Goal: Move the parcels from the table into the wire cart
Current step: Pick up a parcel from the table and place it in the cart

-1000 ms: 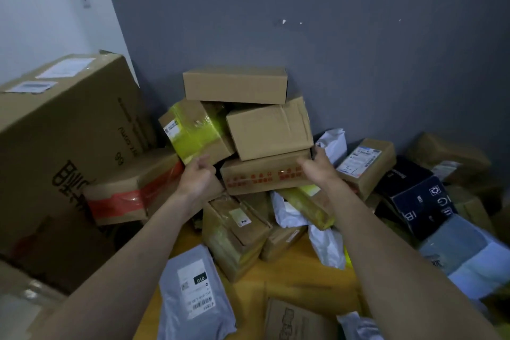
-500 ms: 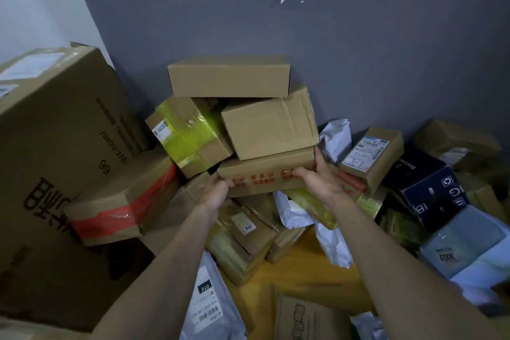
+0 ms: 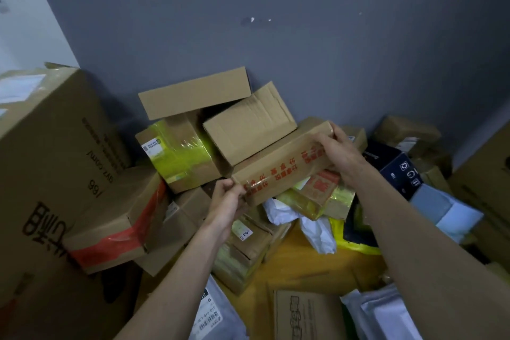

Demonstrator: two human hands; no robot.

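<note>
A person's two bare hands lift a long brown cardboard box with red printed characters and clear tape (image 3: 284, 165) out of a heap of parcels stacked against a grey wall (image 3: 303, 36). The left hand (image 3: 227, 200) pinches the box's lower left corner with curled fingers, and the right hand (image 3: 338, 149) wraps over its upper right end, so the box sits tilted, right end higher, above the pile. A plain brown carton with an open flap (image 3: 248, 127) rests on the box's upper face, and a flat plain brown box (image 3: 194, 94) leans across the top of the heap. Just left of them lies a brown box wrapped in yellow-green tape (image 3: 179, 152), and below it a brown box banded with red tape (image 3: 121, 218) butts against a large brown carton with black lettering (image 3: 52, 146) at the left edge of the yellow table (image 3: 300, 262). Under the lifted box lie white plastic mailers (image 3: 314, 226); a dark blue box (image 3: 397, 171) sits to the right, and a grey mailer with a barcode label (image 3: 215, 315) lies at the near edge.
</note>
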